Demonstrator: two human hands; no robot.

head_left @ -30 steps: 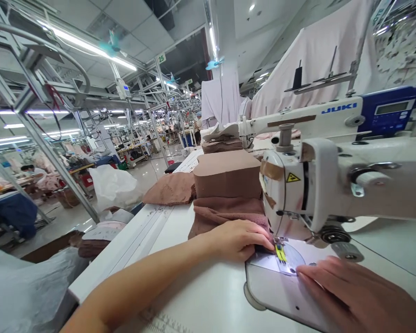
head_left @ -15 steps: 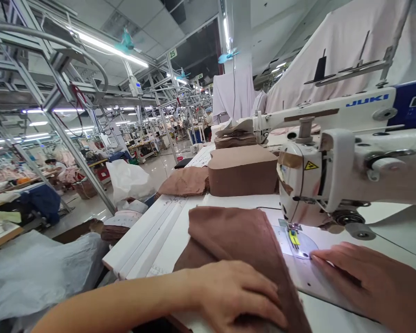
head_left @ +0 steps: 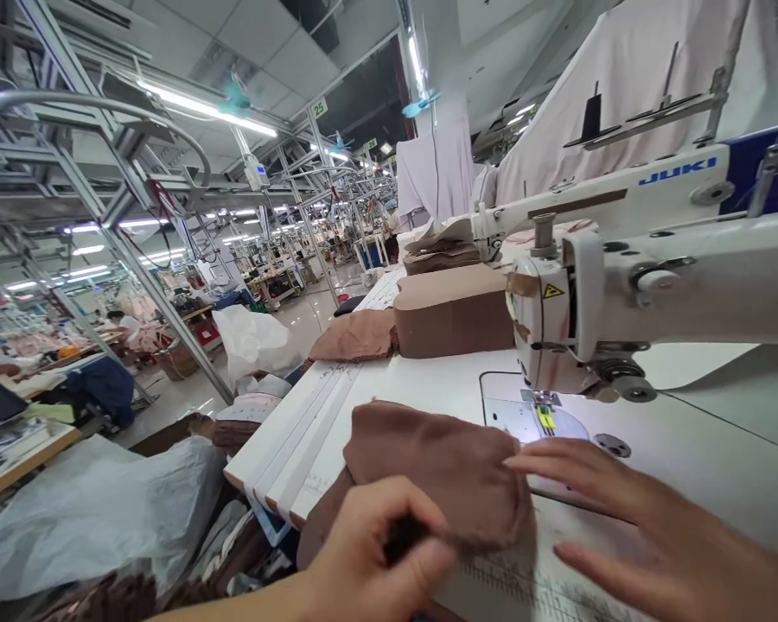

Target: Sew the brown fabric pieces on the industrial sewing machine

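Factory floor, white table; brown cloth lies near the table's front edge, short of the presser foot, so no stitching begun, I judge; left hand pinches its near edge; right hand flat, fingers spread, touching its right edge.

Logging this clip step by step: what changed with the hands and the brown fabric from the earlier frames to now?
The brown fabric piece was drawn away from the needle toward the table's near edge. The left hand, which lay flat on it, now pinches its near edge. The right hand moved off the needle plate and its fingers touch the fabric's right edge. The sewing machine and the brown stack stayed put.
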